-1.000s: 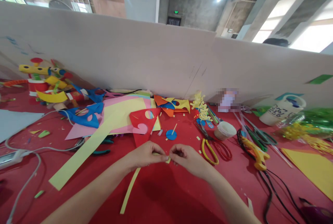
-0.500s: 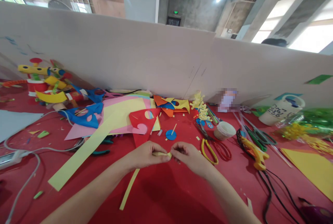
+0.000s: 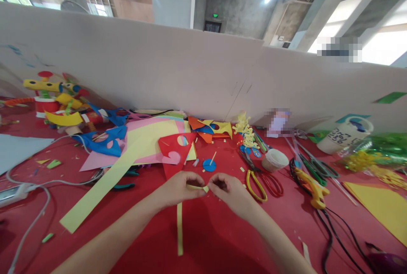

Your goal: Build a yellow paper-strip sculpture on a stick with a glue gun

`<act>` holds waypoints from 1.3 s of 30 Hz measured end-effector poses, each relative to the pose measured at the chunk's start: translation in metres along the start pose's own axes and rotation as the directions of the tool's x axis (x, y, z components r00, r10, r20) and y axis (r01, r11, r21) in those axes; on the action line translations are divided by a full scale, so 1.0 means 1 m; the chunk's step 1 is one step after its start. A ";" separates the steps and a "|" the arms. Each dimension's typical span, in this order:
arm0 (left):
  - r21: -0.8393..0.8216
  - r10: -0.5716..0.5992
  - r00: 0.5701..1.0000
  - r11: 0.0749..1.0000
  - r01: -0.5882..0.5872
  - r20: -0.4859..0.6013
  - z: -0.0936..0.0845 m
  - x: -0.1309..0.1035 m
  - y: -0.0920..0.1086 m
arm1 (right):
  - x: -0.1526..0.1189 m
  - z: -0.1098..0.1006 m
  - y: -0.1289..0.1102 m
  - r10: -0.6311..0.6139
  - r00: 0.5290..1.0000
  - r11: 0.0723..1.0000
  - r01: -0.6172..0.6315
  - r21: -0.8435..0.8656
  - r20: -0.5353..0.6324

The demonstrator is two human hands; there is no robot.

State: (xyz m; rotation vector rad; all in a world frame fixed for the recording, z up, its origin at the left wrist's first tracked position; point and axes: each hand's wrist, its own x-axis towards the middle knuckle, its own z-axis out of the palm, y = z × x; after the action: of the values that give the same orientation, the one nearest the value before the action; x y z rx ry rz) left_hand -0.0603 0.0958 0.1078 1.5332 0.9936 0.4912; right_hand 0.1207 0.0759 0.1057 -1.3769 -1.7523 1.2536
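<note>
A narrow pale yellow paper strip (image 3: 179, 229) hangs from my left hand (image 3: 179, 187), whose fingers are closed on it; its long end dangles below the wrist. My right hand (image 3: 231, 191) pinches the strip's small folded or rolled end, close to the left fingertips. Just beyond the hands lies a blue disc (image 3: 209, 165) with a thin stick on it. A red cut-out piece (image 3: 173, 149) rests behind my left hand. To the right of my right hand are scissors (image 3: 256, 185) with one yellow and one red handle.
A yellow glue gun (image 3: 313, 189) with black cord, a paper cup (image 3: 274, 159) and a white marked container (image 3: 343, 136) stand right. Coloured sheets (image 3: 152, 134), a blue mask (image 3: 110, 141), toy figures (image 3: 46, 96) and a white cable (image 3: 47, 206) occupy the left. A pale partition (image 3: 178, 66) rises behind.
The strip's hanging end has swung to the right and now drops nearly straight down. Both hands stay together in almost the same place, still closed on the strip.
</note>
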 end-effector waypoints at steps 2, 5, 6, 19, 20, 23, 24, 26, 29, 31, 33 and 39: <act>-0.008 0.007 1.000 1.000 -0.007 -0.011 0.000 0.001 -0.001 | 0.000 0.001 0.000 0.000 1.000 1.000 0.000 -0.008 -0.005; -0.005 0.005 1.000 1.000 -0.005 0.001 0.000 0.002 -0.003 | 0.001 0.002 0.000 -0.001 1.000 1.000 0.001 0.001 -0.009; -0.003 0.005 1.000 1.000 -0.005 0.006 0.001 0.002 -0.004 | 0.001 0.002 0.000 0.000 1.000 1.000 0.000 0.013 -0.004; 0.025 -0.065 0.997 0.998 0.064 0.029 0.002 -0.001 0.000 | 0.002 0.005 0.005 -0.049 0.998 0.996 0.047 -0.079 -0.034; 0.022 -0.060 0.998 0.998 0.059 0.030 0.002 -0.001 -0.001 | 0.002 0.006 0.006 -0.056 0.998 0.994 0.052 -0.091 -0.042; 0.052 -0.039 0.999 0.998 0.037 0.023 0.001 0.001 -0.004 | 0.003 0.006 0.007 -0.071 0.996 0.992 0.065 -0.111 -0.052; 0.066 -0.032 0.999 0.997 0.031 0.019 0.001 0.002 -0.005 | 0.003 0.006 0.007 -0.075 0.996 0.991 0.069 -0.115 -0.050; 0.074 -0.032 0.999 0.997 0.031 0.014 0.001 0.003 -0.005 | 0.003 0.006 0.007 -0.084 0.995 0.990 0.078 -0.119 -0.053; 0.038 -0.029 1.000 0.999 0.029 0.000 0.001 0.003 -0.002 | 0.003 0.006 0.006 -0.089 0.994 0.990 0.082 -0.111 -0.062; 0.013 -0.028 1.000 1.000 0.028 -0.011 0.001 0.003 0.000 | 0.002 0.006 0.005 -0.092 0.994 0.991 0.085 -0.105 -0.065; -0.010 -0.056 0.998 0.998 0.056 -0.005 0.002 0.003 0.002 | 0.002 0.007 0.005 -0.101 0.993 0.990 0.093 -0.107 -0.069; -0.063 -0.046 0.999 0.997 0.045 -0.018 0.002 0.002 0.004 | 0.002 0.005 0.004 -0.109 0.990 0.986 0.097 -0.133 -0.086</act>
State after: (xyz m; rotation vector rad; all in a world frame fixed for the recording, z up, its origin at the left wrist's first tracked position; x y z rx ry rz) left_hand -0.0564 0.0961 0.1110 1.4492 1.0164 0.5013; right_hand 0.1177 0.0761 0.1005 -1.3739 -1.8414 1.0208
